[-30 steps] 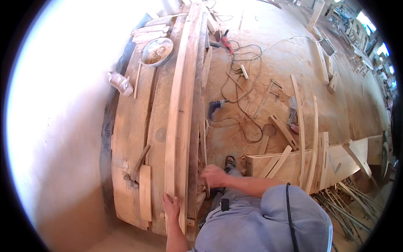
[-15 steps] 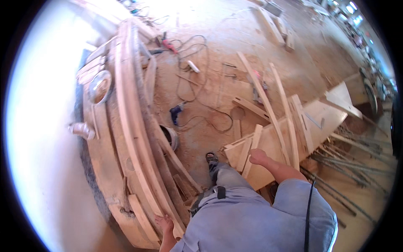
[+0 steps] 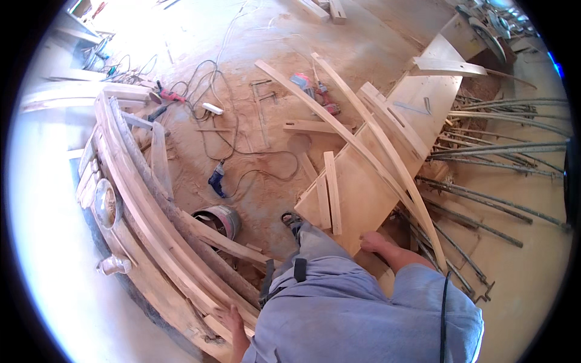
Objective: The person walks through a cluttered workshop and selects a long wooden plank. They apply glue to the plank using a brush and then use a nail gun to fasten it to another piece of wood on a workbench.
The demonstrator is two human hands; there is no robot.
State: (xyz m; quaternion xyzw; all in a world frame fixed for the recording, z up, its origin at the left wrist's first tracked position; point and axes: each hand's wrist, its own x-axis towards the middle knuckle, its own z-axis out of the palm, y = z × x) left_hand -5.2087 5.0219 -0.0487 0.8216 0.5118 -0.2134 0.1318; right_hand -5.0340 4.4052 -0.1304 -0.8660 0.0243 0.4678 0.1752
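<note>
My left hand (image 3: 233, 320) lies against a long curved wooden beam (image 3: 140, 206) at the left, its fingers stretched along the near end. The beam rests on a stack of timber. My right hand (image 3: 376, 242) is closed beside the near edge of a pale wooden panel (image 3: 348, 209); what it holds, if anything, is hidden. Two short wooden strips (image 3: 333, 192) lie on the panel just beyond that hand. Two long, slightly curved wooden strips (image 3: 357, 145) lie slanting across the panel.
A bucket (image 3: 224, 221) stands ahead of my legs. A blue power drill (image 3: 217, 180) and a red power tool (image 3: 171, 95) lie on the dusty floor among loose cables. Metal clamp bars (image 3: 496, 151) stick out at the right. A glass bowl (image 3: 108, 202) and a cup (image 3: 114, 265) sit on the left timber.
My view has swung to the right, so the beam, drill and panel sit further left. My left hand stays on the beam, and my right hand remains closed near the panel.
</note>
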